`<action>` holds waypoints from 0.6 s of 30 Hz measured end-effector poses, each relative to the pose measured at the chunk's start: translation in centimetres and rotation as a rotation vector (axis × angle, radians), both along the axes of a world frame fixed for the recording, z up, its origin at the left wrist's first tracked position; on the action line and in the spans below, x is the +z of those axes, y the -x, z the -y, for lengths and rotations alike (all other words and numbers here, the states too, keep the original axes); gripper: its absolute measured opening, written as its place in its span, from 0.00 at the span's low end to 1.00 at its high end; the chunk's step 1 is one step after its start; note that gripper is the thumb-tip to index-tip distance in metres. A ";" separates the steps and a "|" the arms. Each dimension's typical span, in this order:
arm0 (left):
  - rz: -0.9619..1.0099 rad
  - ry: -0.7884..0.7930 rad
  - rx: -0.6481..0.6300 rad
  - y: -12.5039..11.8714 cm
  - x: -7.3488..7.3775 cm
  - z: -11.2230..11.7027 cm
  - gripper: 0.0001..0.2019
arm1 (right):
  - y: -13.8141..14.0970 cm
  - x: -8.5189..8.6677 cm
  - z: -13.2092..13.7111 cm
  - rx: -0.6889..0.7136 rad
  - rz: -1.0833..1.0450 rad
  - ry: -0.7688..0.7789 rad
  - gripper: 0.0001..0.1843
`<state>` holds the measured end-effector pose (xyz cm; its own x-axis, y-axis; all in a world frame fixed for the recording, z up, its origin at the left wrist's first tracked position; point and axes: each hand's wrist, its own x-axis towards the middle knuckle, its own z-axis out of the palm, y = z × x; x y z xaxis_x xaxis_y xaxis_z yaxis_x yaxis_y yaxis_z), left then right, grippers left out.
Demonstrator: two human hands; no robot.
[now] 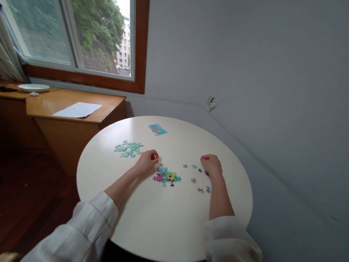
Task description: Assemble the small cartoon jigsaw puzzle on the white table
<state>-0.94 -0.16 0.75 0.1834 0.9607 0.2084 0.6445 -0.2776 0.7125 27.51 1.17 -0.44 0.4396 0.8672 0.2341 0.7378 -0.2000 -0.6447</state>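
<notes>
A partly joined jigsaw puzzle (166, 176), with yellow, pink and turquoise parts, lies on the round white table (157, 226). Just left of its upper edge is my left hand (147, 161), thumb and fingers curled into a pinch; whatever may be between the tips is too small to make out. My right hand (213, 165) rests over the table's right side with its fingers bent together, and its grip is hidden. Beside and below it several loose puzzle pieces (193, 180) are scattered. A pile of turquoise puzzle pieces (128, 149) spreads to the left of my left hand.
Toward the table's far edge lies a small picture card (157, 129). A wooden desk (110, 109) at the left holds a sheet of paper (78, 110) and a white plate (33, 87). The wall (291, 98) with a socket (212, 102) stands behind and right.
</notes>
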 end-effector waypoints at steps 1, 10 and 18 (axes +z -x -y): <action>-0.001 0.000 0.000 0.0 0.0 0.0 0.06 | -0.4 -0.1 0.1 0.008 -0.005 0.027 0.04; -0.004 -0.006 -0.002 0.1 -0.5 -0.2 0.06 | 0.4 -0.6 0.3 0.187 -0.016 0.216 0.10; -0.003 0.004 -0.009 0.1 -0.5 -0.1 0.06 | 0.8 0.0 0.7 0.165 0.061 0.323 0.11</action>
